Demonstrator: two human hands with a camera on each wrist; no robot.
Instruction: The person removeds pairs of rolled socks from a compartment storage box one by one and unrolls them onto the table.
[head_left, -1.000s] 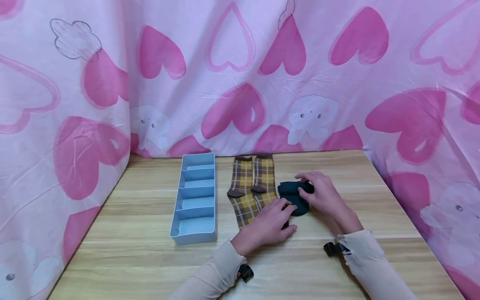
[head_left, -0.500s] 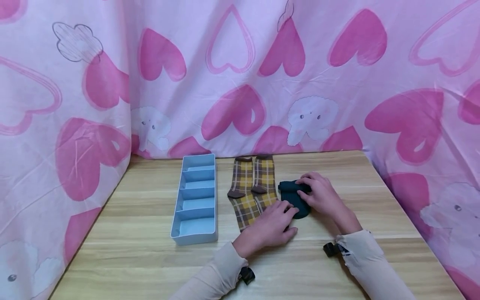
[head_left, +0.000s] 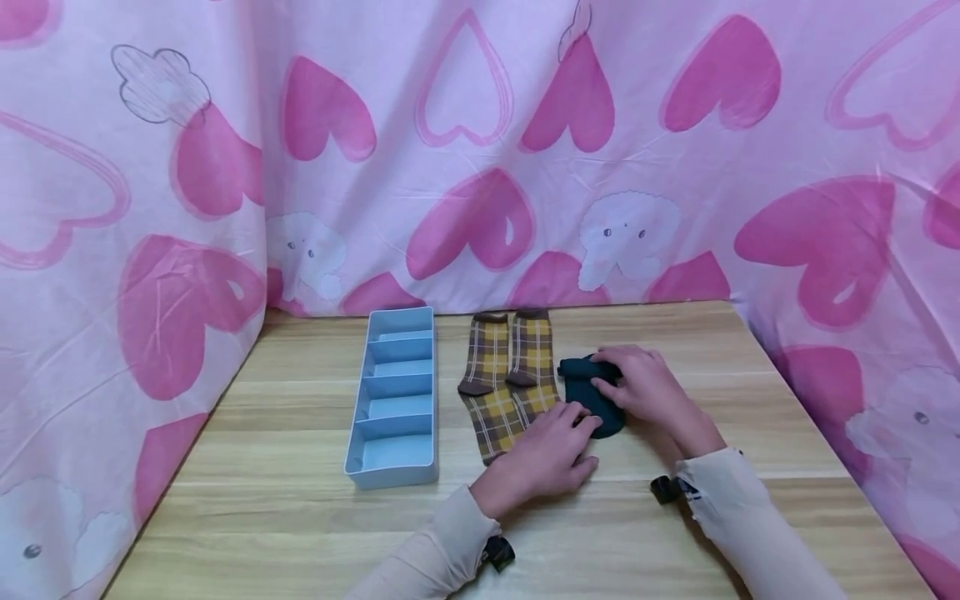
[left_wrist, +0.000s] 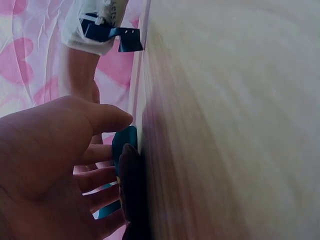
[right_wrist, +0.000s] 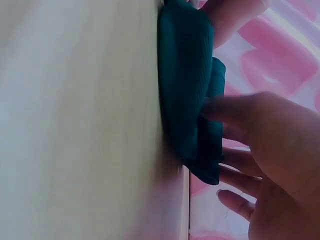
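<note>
A dark green sock bundle (head_left: 588,400) lies on the table, its far end rolled over and its near end flat and rounded. My right hand (head_left: 645,392) holds the rolled end, thumb on the near side and fingers over the far side. In the right wrist view, the thumb presses into the ribbed green fabric (right_wrist: 185,85). My left hand (head_left: 543,454) has its fingers loosely extended, fingertips at the near left edge of the green bundle. Its palm and wrist cover the near ends of the brown and yellow plaid socks (head_left: 491,358), which lie flat side by side.
A light blue organizer box (head_left: 393,479) with several compartments in a row stands left of the plaid socks. The wood-grain table (head_left: 300,517) meets a pink heart-print curtain (head_left: 465,208) at its back and sides. Dark wrist cameras (head_left: 498,552) sit below both hands.
The far end of the green bundle has gone from a looser, wider fold to a tighter roll under my right fingers. My left hand stays nearly in place at its near edge.
</note>
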